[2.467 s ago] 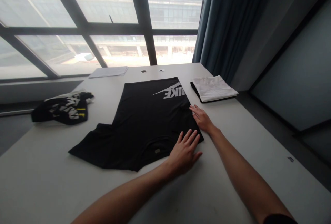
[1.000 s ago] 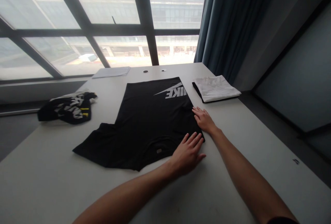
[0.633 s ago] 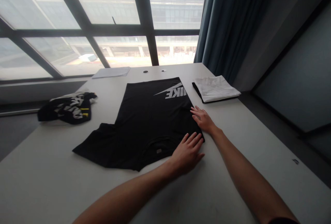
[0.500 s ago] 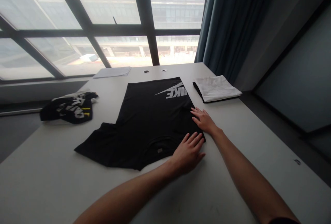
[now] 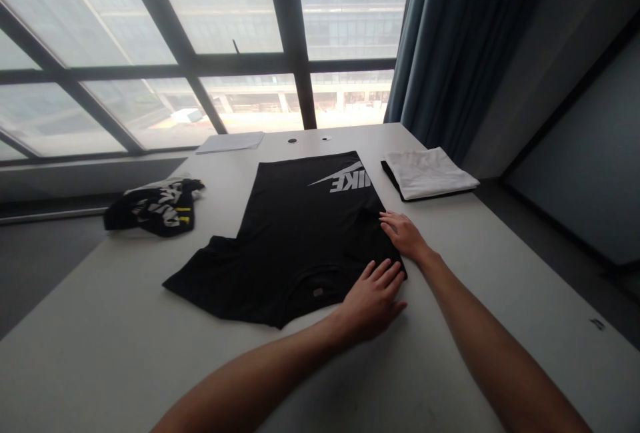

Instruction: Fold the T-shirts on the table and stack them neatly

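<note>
A black T-shirt (image 5: pixel 300 220) with a white NIKE print lies spread on the white table, its neckline toward me. One sleeve sticks out to the left; the right side is folded in to a straight edge. My left hand (image 5: pixel 375 300) rests flat on the near right corner of the T-shirt, fingers stretched out. Just beyond it, my right hand (image 5: pixel 406 238) touches the right edge with its fingertips, the fingers extended and slightly bent. Neither hand visibly grips the cloth.
On the left of the table (image 5: pixel 125 326) lies a crumpled black, white and yellow garment (image 5: pixel 157 208). A folded white and black cloth (image 5: pixel 431 173) sits at the far right. Papers (image 5: pixel 230 142) lie at the back, near the window. A dark curtain (image 5: pixel 440 33) hangs behind.
The view has shifted a little, so everything sits further right in the picture. My right hand's fingers have drawn slightly closer together at the shirt edge. My left hand stays on the corner.
</note>
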Demonstrator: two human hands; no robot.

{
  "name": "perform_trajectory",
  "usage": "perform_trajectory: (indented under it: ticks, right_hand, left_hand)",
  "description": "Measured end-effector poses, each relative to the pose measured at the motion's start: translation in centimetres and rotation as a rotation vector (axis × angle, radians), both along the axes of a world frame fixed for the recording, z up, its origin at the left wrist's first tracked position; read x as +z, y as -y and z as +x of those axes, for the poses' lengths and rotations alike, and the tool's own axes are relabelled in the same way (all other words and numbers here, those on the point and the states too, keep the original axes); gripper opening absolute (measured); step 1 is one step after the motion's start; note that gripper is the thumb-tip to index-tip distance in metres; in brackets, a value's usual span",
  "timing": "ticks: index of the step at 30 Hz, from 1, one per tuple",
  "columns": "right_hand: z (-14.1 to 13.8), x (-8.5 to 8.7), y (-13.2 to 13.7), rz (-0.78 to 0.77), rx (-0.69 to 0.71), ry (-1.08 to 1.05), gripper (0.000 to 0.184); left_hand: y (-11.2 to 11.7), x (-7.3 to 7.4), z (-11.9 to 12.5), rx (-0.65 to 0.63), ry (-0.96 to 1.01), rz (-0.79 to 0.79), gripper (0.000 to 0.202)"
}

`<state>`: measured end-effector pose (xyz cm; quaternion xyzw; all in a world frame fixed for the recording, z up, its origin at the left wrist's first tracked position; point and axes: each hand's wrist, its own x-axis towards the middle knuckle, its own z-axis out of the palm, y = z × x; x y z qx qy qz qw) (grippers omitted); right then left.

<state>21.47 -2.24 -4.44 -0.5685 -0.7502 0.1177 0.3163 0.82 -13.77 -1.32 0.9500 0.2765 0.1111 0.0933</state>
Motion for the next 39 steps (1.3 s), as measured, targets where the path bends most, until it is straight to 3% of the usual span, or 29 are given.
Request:
perform_trajectory:
  ticks: [10,13,16,19,25,32,39]
  right_hand:
    - [0.1,0.9,0.1,0.205,-0.095,-0.263,0.03]
    - [-0.4,1.4,0.5,0.127,-0.09,-0.524,0.028]
    - [-1.1,1.5,0.6,-0.12,0.038,-0.834,0.036]
    - [-1.7,1.2,0.2,-0.336,0.084,-0.978,0.049]
    - [-1.2,1.0,-0.3,-0.144,-0.056,-1.186,0.046]
    - [-0.1,1.7,0.4,-0.312,0.059,-1.255,0.051]
    - [1.0,1.1,-0.5,-0.26,-0.004,-1.431,0.048]
  left_hand:
    - [2.2,0.6,0.0,-0.039,-0.002,-0.016,0.057]
    - [2.0,0.8,0.1,-0.016,0.02,-0.013,0.055]
    - [1.3,0.5,0.0,0.056,0.031,0.0,0.057]
    - [0.7,-0.2,-0.1,0.096,0.011,0.006,0.057]
    - [0.6,-0.7,-0.1,0.093,0.012,-0.02,0.06]
    - [0.8,0.3,-0.1,0.101,0.043,-0.028,0.062]
    - [1.2,0.7,0.1,-0.008,0.028,-0.021,0.063]
